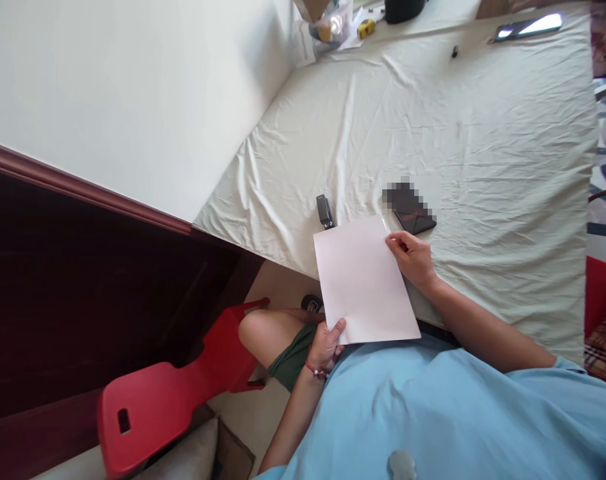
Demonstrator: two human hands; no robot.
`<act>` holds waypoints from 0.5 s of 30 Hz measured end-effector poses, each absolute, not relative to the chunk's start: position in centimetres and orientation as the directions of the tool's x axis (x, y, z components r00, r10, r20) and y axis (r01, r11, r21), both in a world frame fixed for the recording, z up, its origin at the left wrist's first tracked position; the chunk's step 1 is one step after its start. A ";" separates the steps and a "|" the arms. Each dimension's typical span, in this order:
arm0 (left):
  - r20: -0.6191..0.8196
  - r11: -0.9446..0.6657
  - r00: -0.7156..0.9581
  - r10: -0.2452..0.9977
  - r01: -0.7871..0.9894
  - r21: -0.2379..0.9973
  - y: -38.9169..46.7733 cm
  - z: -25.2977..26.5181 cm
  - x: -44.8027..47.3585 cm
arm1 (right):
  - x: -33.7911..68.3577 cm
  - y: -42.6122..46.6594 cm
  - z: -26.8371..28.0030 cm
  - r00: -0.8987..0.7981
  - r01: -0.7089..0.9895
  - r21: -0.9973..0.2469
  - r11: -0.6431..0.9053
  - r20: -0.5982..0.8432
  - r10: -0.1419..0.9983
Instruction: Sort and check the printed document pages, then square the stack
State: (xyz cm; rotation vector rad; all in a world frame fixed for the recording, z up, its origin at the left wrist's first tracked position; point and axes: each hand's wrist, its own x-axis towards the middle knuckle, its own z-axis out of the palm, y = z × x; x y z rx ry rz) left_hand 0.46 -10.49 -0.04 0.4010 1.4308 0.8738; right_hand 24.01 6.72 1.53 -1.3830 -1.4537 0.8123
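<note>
A blank white sheet of paper (pixel 367 283) lies tilted over the table's near edge, its lower part against my body. At its lower left corner my left hand (pixel 327 343) is closed, thumb on top and fingers underneath. My right hand (pixel 411 255) is closed in a pinch at the paper's upper right edge; the fingertips overlap that edge. Beside them shows a thin shiny clear strip (pixel 385 224). A black stapler (pixel 325 211) touches or nearly touches the paper's top edge. Just beyond my right hand lies a dark flat booklet or wallet (pixel 415 217), partly pixelated.
A wrinkled pale cloth covers the table (pixel 433 127). At the back are a phone (pixel 530 27), a small black object (pixel 455 51), a yellow tape measure (pixel 366 29) and a clear plastic bag (pixel 337 27). A red chair (pixel 153 407) stands left, below the white wall (pixel 133 87).
</note>
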 end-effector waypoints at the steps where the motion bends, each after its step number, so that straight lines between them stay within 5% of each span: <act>1: -0.685 0.642 -0.092 0.723 -0.275 0.715 -10.5 -0.1 0.5 | 24.0 6.8 1.5 0.092 0.333 -0.934 0.130 0.169 0.981; 5: -0.678 0.636 -0.084 0.730 -0.277 0.720 -10.6 -0.3 0.5 | 24.1 7.0 1.8 0.079 0.261 -0.960 0.100 0.125 0.989; 10: -0.669 0.628 -0.102 0.737 -0.263 0.732 -10.6 -0.2 0.5 | 24.6 7.0 3.0 -0.228 -0.113 -0.993 0.035 0.060 0.972; 13: -0.652 0.618 -0.084 0.753 -0.248 0.746 -10.6 -0.2 0.5 | 25.4 6.5 4.7 -0.504 -0.222 -0.971 -0.087 0.038 0.863; 15: -0.644 0.611 -0.083 0.760 -0.244 0.753 -10.6 -0.4 0.4 | 25.9 6.2 6.2 -0.731 -0.248 -0.958 -0.145 0.086 0.677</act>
